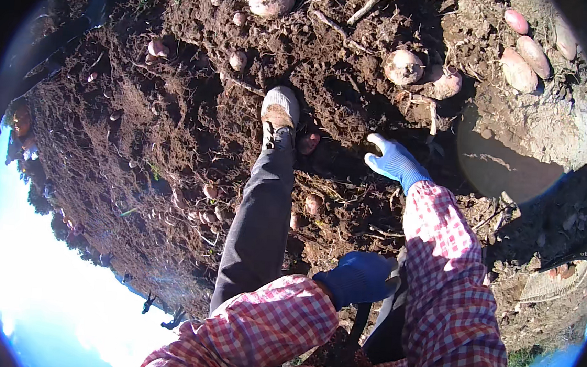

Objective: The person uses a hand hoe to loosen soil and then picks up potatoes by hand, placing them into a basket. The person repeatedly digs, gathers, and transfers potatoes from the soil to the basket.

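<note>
My right hand (392, 159), in a blue knitted glove with pale fingertips, is over shaded, loose soil. Its thumb and index finger are spread with nothing between them. Up and to its right lie a round potato (404, 67) and a second, partly shaded potato (446, 84). My left hand (356, 279), gloved the same way, is low in front of my body with its fingers curled. A dark strip (360, 321), perhaps a handle or strap, shows just below it; whether the hand grips it is hidden. A reddish potato (308, 143) lies beside my shoe (280, 109).
Several pink potatoes (519, 71) lie on pale ground at upper right. A woven sack (554, 283) with potatoes at its mouth is at right. Dry stalks (372, 3) and a large potato (271, 1) are at the top. Scattered small potatoes (210, 191) dot the dug soil at left.
</note>
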A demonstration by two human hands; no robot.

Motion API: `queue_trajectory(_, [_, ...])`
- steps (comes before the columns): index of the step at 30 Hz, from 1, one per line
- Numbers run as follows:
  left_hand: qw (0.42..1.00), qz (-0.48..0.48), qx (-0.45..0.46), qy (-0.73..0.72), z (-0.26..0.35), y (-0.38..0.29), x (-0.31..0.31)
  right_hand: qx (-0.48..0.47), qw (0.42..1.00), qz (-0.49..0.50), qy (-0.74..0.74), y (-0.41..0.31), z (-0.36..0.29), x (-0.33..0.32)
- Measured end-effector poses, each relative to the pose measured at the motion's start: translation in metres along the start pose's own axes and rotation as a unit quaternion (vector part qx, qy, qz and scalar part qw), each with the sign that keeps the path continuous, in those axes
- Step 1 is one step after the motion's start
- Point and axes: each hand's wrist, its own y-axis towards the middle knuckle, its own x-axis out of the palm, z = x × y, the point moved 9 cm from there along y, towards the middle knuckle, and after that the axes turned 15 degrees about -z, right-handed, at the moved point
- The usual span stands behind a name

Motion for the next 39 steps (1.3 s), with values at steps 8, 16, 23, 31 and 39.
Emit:
queue_trajectory(8, [0.992,-0.119,-0.041,0.007,-0.004,-0.01,-0.003,-0.084,0.98,0.173,-0.043,0.032,-0.048,-0.02])
queue_trajectory(16, [0.998,-0.02,0.053,-0.001,0.004,-0.014,-0.023,-0.107,0.963,0.246,-0.002,-0.065,-0.089,-0.064])
queue_trajectory(23, [0.992,0.064,0.007,-0.109,-0.023,-0.011,-0.066,0.164,0.897,0.197,-0.359,0.006,-0.058,-0.177])
queue_trajectory(31, [0.827,0.351,0.116,-0.424,-0.065,-0.053,-0.142,-0.118,0.98,0.157,-0.006,-0.049,-0.048,-0.117])
queue_trajectory(39, [0.701,0.234,0.313,-0.596,-0.053,-0.057,-0.149,-0.222,0.929,0.296,-0.016,-0.14,-0.079,-0.133])
